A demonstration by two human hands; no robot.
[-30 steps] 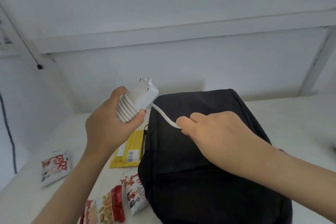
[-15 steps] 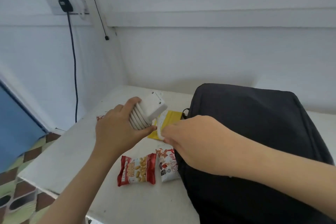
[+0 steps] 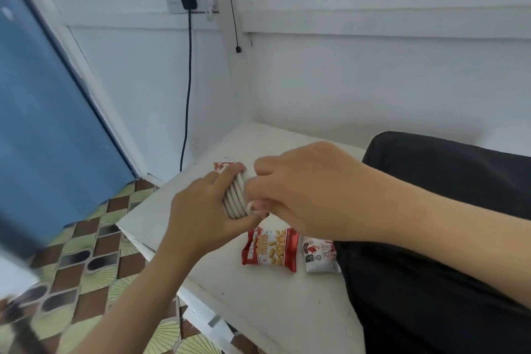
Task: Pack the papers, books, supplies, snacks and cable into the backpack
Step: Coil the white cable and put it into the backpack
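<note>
The left hand (image 3: 198, 215) grips the coiled white cable (image 3: 235, 201) above the worktop (image 3: 258, 310), and the right hand (image 3: 310, 190) pinches the same coil with curled fingertips. A red peanut packet (image 3: 270, 248) and a white snack packet (image 3: 319, 257) lie on the worktop just below the hands. The white packet lies against the black backpack (image 3: 445, 238) at right.

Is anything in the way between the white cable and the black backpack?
Only the person's own right hand, pinching the cable that the left hand grips. The backpack lies just to the right; no opening shows on it, so it may need unzipping first.
</note>
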